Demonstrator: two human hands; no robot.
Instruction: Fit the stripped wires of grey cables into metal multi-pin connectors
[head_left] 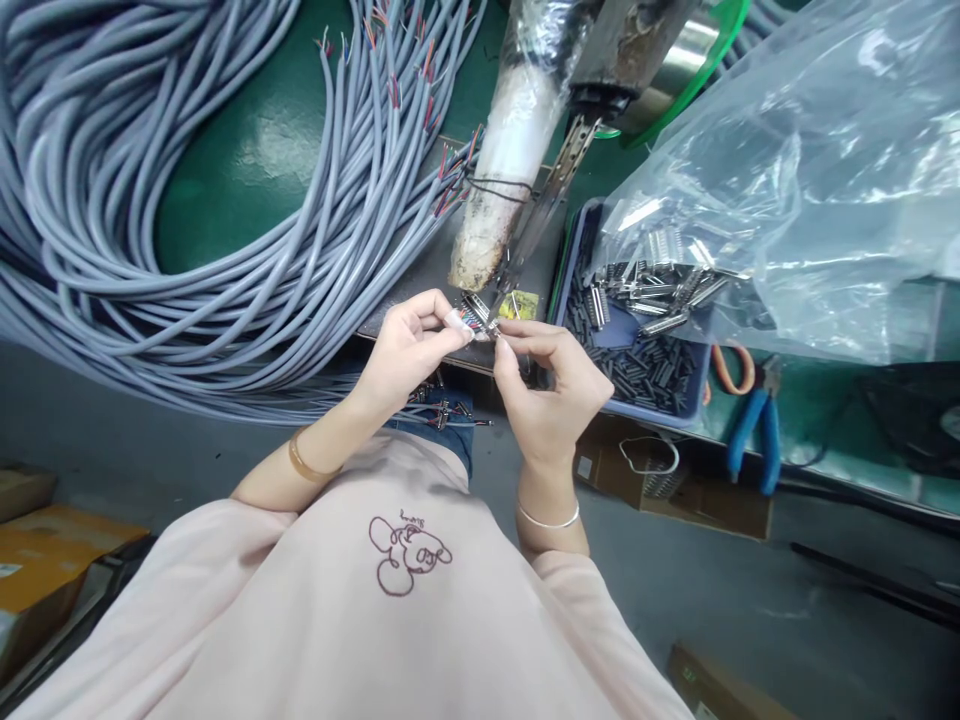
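My left hand [409,345] is closed in a pinch on a small metal connector [474,312] with coloured wire ends, held at the edge of the bench. My right hand [551,385] is also closed, its fingertips pressed on the same connector from the right. Both hands sit just under the tip of a wrapped soldering tool [517,150] that slants down from above. Grey cables [225,300] with stripped coloured ends lie in a big coil to the left, and some run under my left wrist.
A blue tray [697,405] of small black and metal connector parts stands to the right, half under a clear plastic bag [810,170]. Blue-handled pliers [754,425] and orange-handled cutters [731,368] lie beside it. Cardboard boxes [45,560] sit on the floor.
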